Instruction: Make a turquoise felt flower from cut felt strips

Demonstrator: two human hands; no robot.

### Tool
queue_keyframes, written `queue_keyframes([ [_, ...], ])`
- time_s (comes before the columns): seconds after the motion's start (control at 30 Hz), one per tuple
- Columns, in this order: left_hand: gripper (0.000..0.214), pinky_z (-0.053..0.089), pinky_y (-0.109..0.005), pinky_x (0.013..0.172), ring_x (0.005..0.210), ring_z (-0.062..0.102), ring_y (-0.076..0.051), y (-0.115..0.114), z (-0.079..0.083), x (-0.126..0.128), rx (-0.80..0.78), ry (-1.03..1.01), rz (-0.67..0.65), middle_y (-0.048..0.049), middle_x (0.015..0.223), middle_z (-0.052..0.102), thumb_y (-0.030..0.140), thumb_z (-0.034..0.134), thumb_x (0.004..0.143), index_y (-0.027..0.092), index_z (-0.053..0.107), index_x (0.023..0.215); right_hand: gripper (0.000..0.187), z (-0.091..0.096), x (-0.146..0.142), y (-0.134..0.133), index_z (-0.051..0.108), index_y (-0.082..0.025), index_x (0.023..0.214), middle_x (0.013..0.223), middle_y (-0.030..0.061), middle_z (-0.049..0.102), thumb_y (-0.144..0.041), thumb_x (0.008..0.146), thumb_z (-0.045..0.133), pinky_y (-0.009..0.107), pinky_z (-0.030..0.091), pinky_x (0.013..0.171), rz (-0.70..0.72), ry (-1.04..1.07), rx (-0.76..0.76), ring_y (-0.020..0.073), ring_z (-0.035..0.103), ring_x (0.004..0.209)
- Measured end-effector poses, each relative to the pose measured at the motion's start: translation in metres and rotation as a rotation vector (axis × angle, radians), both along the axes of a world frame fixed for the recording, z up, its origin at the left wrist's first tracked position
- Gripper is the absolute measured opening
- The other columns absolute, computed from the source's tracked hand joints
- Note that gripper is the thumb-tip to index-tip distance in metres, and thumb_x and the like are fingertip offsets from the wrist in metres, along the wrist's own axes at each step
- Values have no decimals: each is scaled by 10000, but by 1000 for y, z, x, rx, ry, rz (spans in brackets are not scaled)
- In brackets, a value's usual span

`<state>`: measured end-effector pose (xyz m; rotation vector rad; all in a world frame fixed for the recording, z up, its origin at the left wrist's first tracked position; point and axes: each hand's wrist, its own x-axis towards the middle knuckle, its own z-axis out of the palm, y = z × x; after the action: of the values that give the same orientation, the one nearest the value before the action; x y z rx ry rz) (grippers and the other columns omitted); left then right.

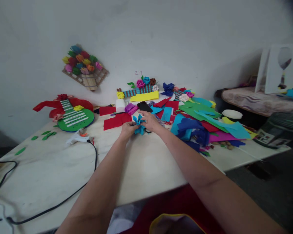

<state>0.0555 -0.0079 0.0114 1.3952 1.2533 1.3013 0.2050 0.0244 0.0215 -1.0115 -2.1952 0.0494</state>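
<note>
A light-blue paper flower point(138, 120) with pointed petals is between my two hands, just above the middle of the table. My left hand point(128, 130) pinches its lower left side. On the other side, my right hand point(150, 122) has its fingers closed at the flower's right petals. Part of a black ring, perhaps a scissors handle point(148, 131), shows below my right hand. Red paper pieces point(116, 121) lie left of the flower, and a black phone point(144, 106) rests behind it.
A white glue gun point(79, 137) with a black cord point(96, 156) lies on the left, near a green and red paper guitar point(75, 118). Coloured paper sheets point(200, 112) pile up on the right. A dark glass jar point(278, 131) stands at the table's right end.
</note>
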Motion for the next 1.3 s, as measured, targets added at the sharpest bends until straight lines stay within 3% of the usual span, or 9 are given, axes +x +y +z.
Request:
queue_keyframes([
  [0.23,226,371,-234,480,493,473,-114,2,2,-1,-35,-99,35,-18,534,551,356,592,551,133,588,590,149,3,4,-3,672,-200,709,1253,31,504,-93,681,573,384,399,911,53,-8,27,222,484,1083],
  [0.4,265,306,-222,432,466,451,-113,3,0,-1,-37,42,85,-7,483,507,395,617,551,134,580,570,162,2,3,-5,668,-204,718,1269,34,489,-82,651,585,396,394,913,76,-67,53,226,481,1087],
  [0.7,177,275,-207,418,432,400,-95,10,-6,-4,46,188,140,33,415,447,316,562,560,148,548,510,159,-1,1,-7,650,-190,684,1297,36,452,-75,644,548,426,387,910,157,-70,97,245,447,1124],
  [1.0,170,314,-211,439,461,459,-116,11,-7,-1,81,174,185,19,428,486,318,572,562,151,566,533,211,1,-1,-10,665,-199,696,1310,21,427,-65,632,516,411,361,958,147,-32,135,241,406,1151],
  [1.3,180,359,-225,453,452,477,-118,14,-10,-3,67,13,176,13,463,509,316,577,553,139,561,577,254,7,-5,-18,675,-200,733,1310,19,436,-52,648,487,427,348,961,158,-53,180,250,352,1182],
])
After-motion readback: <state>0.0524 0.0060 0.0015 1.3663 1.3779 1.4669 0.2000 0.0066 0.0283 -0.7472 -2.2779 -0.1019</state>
